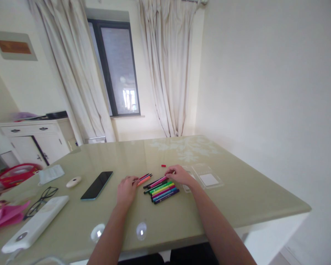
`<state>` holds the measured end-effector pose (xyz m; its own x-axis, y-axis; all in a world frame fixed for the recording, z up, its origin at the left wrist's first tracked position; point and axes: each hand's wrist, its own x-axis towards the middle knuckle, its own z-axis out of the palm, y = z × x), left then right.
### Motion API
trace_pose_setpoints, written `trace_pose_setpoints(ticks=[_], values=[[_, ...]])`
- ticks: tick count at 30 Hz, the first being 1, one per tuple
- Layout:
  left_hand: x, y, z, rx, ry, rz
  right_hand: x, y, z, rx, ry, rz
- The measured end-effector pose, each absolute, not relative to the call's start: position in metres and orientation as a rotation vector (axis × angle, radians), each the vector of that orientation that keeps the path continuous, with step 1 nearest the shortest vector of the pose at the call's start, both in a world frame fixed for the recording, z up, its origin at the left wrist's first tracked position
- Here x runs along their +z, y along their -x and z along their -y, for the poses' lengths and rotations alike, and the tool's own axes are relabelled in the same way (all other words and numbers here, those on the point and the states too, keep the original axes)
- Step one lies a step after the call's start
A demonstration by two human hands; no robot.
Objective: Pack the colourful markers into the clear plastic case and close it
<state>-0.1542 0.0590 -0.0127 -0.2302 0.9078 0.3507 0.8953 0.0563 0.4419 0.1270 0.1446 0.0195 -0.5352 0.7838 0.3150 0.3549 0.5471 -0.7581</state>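
Several felt-tip pens lie side by side on the table, in green, yellow, purple, blue and dark tones. To their left, my left hand has its fingers closed at the near ends of a few red and orange felt-tip pens. Across the top of the row lies a pink felt-tip pen; the bent fingers of my right hand pinch its far end. Just beyond that hand, a small red pen cap rests alone on the tabletop. My fingers partly hide both grips.
Clear plastic cases lie right of my right hand. On the left are a phone, a round white case, glasses, a white power bank, a face mask and a pink item. A wall borders the table's right side.
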Motion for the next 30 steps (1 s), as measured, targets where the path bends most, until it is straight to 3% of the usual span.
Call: trace_pose_setpoints(ticks=[4, 12, 21, 25, 30], values=[[-0.016, 0.160, -0.065, 0.923, -1.840, -2.375, 0.015, -0.117, -0.155, 0.728, 0.989, 2.132], [-0.020, 0.164, -0.067, 0.932, -1.758, -2.417, 0.008, -0.074, -0.189, 0.174, 1.376, 2.120], [-0.014, 0.161, -0.064, 1.077, -1.745, -2.394, 0.007, -0.065, -0.173, 0.159, 1.424, 2.124], [-0.005, 0.157, -0.061, 1.226, -1.770, -2.390, 0.004, -0.073, -0.153, 0.381, 1.186, 2.010], [0.005, 0.150, -0.056, 1.426, -1.652, -2.055, 0.009, -0.073, -0.141, 0.616, 0.927, 1.856]])
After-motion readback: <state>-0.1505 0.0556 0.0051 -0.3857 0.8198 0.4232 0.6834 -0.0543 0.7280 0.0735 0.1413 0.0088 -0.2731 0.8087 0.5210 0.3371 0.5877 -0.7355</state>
